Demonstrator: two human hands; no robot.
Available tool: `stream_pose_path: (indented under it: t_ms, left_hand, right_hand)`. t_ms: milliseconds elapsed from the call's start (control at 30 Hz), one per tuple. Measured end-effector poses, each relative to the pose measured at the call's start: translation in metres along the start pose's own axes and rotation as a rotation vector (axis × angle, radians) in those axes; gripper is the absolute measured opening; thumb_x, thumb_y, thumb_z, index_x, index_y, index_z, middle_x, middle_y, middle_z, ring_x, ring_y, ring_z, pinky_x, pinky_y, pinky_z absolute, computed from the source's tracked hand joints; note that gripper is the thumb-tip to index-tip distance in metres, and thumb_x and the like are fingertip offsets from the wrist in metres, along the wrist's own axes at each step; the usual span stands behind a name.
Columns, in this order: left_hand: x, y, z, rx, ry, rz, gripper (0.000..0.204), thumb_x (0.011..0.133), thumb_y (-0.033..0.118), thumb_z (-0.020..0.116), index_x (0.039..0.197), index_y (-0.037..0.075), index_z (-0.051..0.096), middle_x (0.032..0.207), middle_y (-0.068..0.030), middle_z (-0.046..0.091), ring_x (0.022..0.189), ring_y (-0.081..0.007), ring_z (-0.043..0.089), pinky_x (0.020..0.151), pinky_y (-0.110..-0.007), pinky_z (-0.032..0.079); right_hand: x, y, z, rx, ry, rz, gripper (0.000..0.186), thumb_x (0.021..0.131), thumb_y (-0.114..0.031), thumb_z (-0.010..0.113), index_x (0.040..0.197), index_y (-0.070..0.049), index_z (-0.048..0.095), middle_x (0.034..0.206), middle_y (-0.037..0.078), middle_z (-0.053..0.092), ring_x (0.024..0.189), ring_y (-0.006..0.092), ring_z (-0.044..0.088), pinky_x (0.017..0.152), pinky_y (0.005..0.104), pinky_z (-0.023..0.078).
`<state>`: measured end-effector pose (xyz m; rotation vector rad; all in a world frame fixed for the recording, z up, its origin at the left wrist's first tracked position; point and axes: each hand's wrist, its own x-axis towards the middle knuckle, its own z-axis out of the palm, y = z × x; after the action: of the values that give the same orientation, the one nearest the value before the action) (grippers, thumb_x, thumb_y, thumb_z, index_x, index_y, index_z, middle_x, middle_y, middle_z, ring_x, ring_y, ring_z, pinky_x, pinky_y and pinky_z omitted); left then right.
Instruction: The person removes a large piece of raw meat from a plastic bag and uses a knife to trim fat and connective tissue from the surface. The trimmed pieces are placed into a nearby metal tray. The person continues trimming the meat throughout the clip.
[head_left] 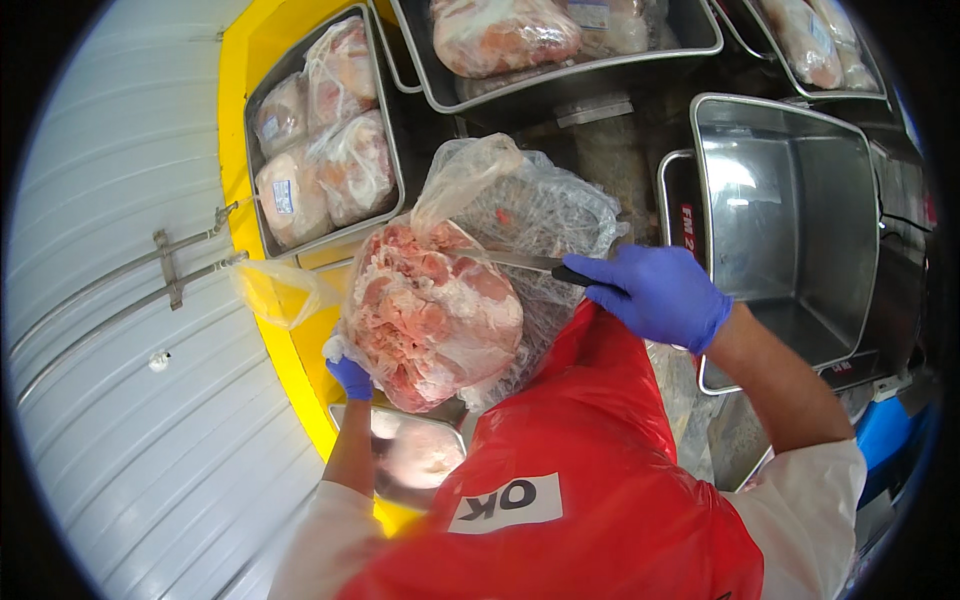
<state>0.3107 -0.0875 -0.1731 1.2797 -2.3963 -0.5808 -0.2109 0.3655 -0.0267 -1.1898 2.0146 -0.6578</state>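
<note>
Right hand [662,296], blue-gloved, fist closed around a knife [530,263]; dark handle in the grip, blade pointing left, tip against the top of the bagged meat [432,315]. Left hand [350,377], also gloved, grips that bag from below at its near-left side. Clear plastic is bunched above the meat. Red apron [570,470] just near of it. Empty steel tub [790,215] to the right. Far left, a steel tray [322,135] of wrapped meat portions beside a yellow edge [240,120].

Blue-gloved hands — left [349,377], right [662,295]; pink, white-marbled meat [430,310] in clear plastic; a red apron [590,470]; shiny silver tubs [800,210] — bright yellow wall edge [240,120].
</note>
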Motion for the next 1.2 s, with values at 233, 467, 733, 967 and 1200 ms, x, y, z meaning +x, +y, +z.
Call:
stream_pose_path:
  t_ms: [233,467,733,967,1200]
  left_hand:
    - [-0.008,-0.019,0.014,-0.584,0.015,-0.272,0.021,0.103,0.011,0.055,0.118,-0.001,0.066,0.113,-0.0054,0.065,0.1,-0.0204,0.061,0.091,-0.037,0.05]
    - [-0.016,0.065,0.023,-0.617,-0.023,-0.302,0.033,0.102,0.01,0.053,0.128,-0.004,0.067,0.127,-0.0091,0.069,0.112,-0.0211,0.067,0.1,-0.037,0.052]
    - [-0.038,0.014,0.026,-0.686,0.058,-0.315,0.034,0.103,0.01,0.051,0.13,-0.003,0.066,0.128,-0.0095,0.069,0.115,-0.0224,0.066,0.104,-0.038,0.051]
    - [-0.028,0.029,0.023,-0.917,0.051,-0.497,0.034,0.106,0.019,0.048,0.131,0.002,0.064,0.128,-0.0073,0.066,0.117,-0.023,0.064,0.105,-0.038,0.05]
    - [-0.042,0.001,0.03,-0.793,0.056,-0.431,0.036,0.104,0.016,0.051,0.131,-0.002,0.065,0.129,-0.0096,0.068,0.116,-0.0222,0.065,0.103,-0.038,0.052]
  right_hand:
    - [0.094,-0.028,-0.068,-0.093,-0.299,-0.168,0.036,0.097,-0.026,0.064,0.13,-0.017,0.073,0.097,0.02,0.075,0.087,0.0395,0.072,0.08,0.0477,0.057]
    - [0.039,-0.037,0.023,0.057,-0.103,0.102,0.044,0.098,-0.032,0.066,0.141,-0.021,0.065,0.087,0.019,0.072,0.079,0.04,0.071,0.073,0.0491,0.058]
    - [0.018,-0.042,0.176,0.337,0.38,0.076,0.053,0.096,-0.021,0.072,0.148,-0.024,0.061,0.083,0.016,0.066,0.067,0.0358,0.067,0.061,0.0458,0.055]
    - [0.052,-0.032,0.156,0.273,0.265,0.043,0.053,0.1,-0.029,0.068,0.152,-0.026,0.056,0.083,0.016,0.065,0.068,0.037,0.067,0.064,0.0469,0.056]
    - [-0.078,0.057,0.166,-0.109,0.318,0.176,0.063,0.094,-0.027,0.076,0.153,-0.023,0.054,0.087,0.014,0.066,0.063,0.0347,0.067,0.056,0.045,0.055]
